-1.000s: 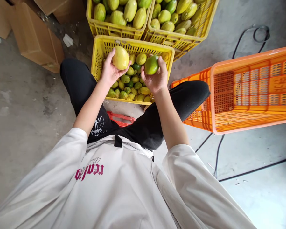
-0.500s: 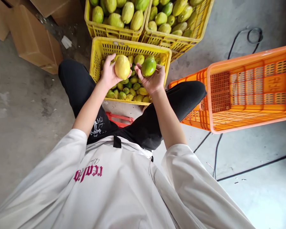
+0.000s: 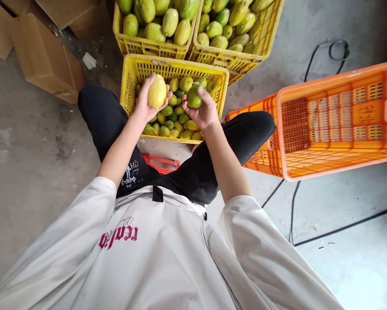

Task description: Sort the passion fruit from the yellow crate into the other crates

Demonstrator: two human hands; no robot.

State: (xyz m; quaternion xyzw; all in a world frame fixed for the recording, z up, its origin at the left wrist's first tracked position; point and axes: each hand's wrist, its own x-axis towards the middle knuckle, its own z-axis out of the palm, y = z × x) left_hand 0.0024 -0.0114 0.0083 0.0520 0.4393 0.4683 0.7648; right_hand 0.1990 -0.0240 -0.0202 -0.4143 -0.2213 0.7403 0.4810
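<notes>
My left hand [image 3: 144,99] is closed round a yellow lemon [image 3: 157,91], thumb along its upper left side and fingertips showing past its right side. My right hand [image 3: 206,110] holds a green lemon [image 3: 194,96], its thumb laid over the top and fingers curled beneath. Both hands are above the near yellow crate [image 3: 177,61], apart from each other. Inside that crate lie many smaller green and yellow lemons [image 3: 170,125], partly hidden by my hands and the held fruit.
Two more yellow crates [image 3: 154,48] of larger green-yellow fruit [image 3: 170,22] stand behind. To the right, an orange crate [image 3: 296,172] lies on its side beside my knee. Cardboard boxes [image 3: 44,56] are at the upper left. A black cable [image 3: 345,226] crosses the floor.
The left hand has turned the yellow lemon slightly and moved it a little left. My right thumb has come over the green lemon, which has shifted left and slightly down.
</notes>
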